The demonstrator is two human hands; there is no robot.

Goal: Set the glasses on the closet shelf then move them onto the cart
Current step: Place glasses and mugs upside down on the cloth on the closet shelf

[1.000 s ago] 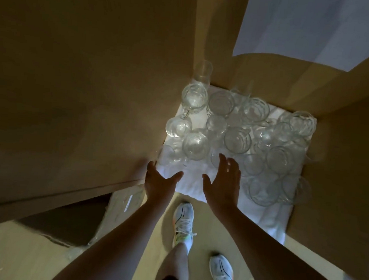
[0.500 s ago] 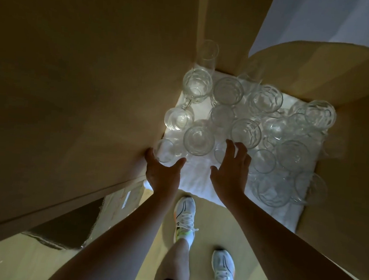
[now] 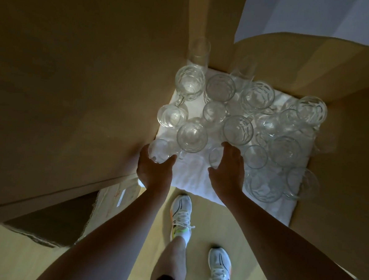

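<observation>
both hands going in among packed glasses, centre frame.
left hand (image 3: 155, 170) fingers wrap a small glass (image 3: 160, 150); right hand (image 3: 227, 167) fingers cup another glass (image 3: 216, 157), grip unclear. neighbours touch, could clink or tip.
</observation>
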